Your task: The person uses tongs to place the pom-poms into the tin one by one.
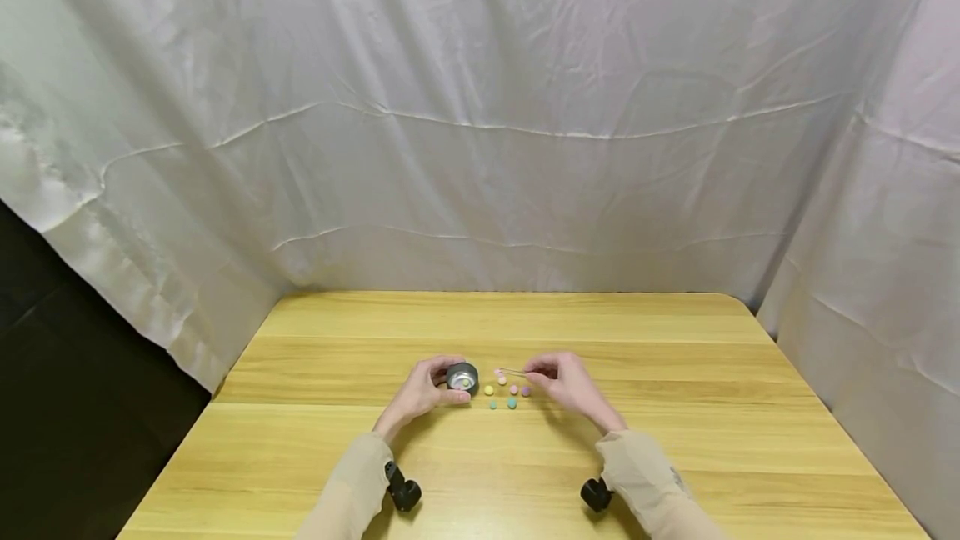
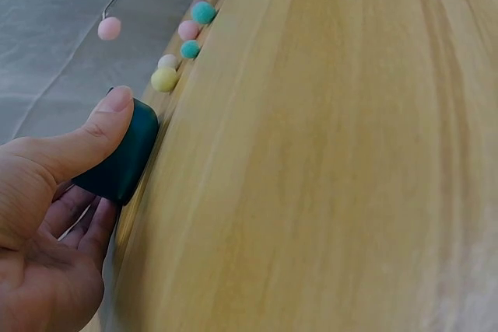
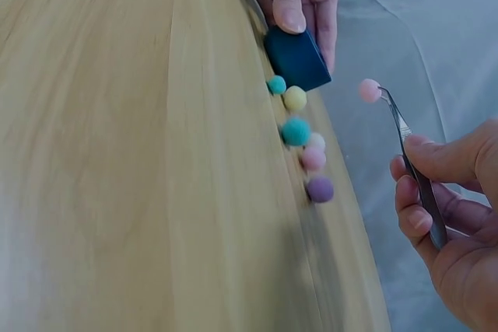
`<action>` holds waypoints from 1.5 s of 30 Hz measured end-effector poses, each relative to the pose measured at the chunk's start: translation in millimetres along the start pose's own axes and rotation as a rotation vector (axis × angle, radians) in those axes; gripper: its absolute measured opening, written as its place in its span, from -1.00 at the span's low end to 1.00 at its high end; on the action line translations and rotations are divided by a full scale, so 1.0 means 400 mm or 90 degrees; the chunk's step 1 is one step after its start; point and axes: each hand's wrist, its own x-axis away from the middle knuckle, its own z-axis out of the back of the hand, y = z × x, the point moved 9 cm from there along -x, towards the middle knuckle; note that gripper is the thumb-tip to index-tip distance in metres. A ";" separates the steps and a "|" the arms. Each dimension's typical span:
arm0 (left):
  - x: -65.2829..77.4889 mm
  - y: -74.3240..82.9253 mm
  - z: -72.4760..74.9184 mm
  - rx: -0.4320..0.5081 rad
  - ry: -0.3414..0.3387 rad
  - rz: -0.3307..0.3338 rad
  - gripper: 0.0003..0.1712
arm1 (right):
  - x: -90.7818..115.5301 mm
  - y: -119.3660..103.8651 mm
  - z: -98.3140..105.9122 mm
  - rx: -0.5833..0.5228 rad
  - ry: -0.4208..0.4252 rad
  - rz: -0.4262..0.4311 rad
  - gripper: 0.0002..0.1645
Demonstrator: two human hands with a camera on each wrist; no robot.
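Note:
My left hand (image 1: 422, 391) grips a small dark cup (image 2: 128, 157) between thumb and fingers at the tabletop. Its silver inside faces up in the head view, with a small yellowish ball (image 1: 465, 383) in it. In my right hand (image 1: 570, 384) is a pair of bent-tip metal tweezers (image 3: 422, 192), pinched between thumb and fingers. A pink pom-pom (image 3: 369, 90) sits at the tweezer tips, held above the table, right of the cup. Between the hands lie loose pom-poms, among them a yellow one (image 3: 295, 99), a larger teal one (image 3: 296, 131) and a purple one (image 3: 320, 189).
The wooden table (image 1: 495, 473) spreads out around both hands. Grey-white cloth (image 1: 480, 173) hangs behind it and along the sides. A black surface (image 1: 67, 407) shows at the far left. Each wrist carries a small black camera (image 1: 405, 492).

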 end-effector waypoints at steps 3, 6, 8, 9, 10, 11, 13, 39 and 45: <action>0.000 0.000 -0.001 -0.006 -0.002 0.000 -0.30 | -0.007 -0.008 -0.012 -0.015 -0.007 -0.001 -0.86; 0.000 0.000 -0.001 -0.013 -0.002 -0.001 -0.30 | -0.013 -0.015 -0.022 -0.017 -0.008 0.002 -0.86; 0.001 -0.001 -0.001 -0.018 -0.001 -0.007 -0.30 | -0.017 -0.019 -0.027 -0.010 -0.005 0.005 -0.87; 0.001 -0.001 0.000 -0.018 0.002 -0.007 -0.30 | -0.018 -0.021 -0.029 -0.006 -0.003 0.008 -0.88; 0.001 0.000 0.001 -0.024 0.002 -0.014 -0.30 | -0.020 -0.023 -0.030 0.000 0.000 0.010 -0.88; 0.002 0.000 0.001 -0.025 0.003 -0.016 -0.30 | -0.021 -0.024 -0.032 0.001 0.001 0.010 -0.88; 0.001 0.000 0.002 -0.029 0.004 -0.020 -0.30 | -0.024 -0.025 -0.037 0.005 0.001 0.009 -0.88; -0.008 -0.008 0.001 -0.017 0.018 -0.003 -0.32 | -0.056 -0.021 -0.091 -0.039 -0.009 -0.042 -0.89; -0.007 -0.006 0.000 -0.017 0.019 -0.005 -0.33 | -0.061 -0.022 -0.098 -0.029 -0.011 -0.037 -0.88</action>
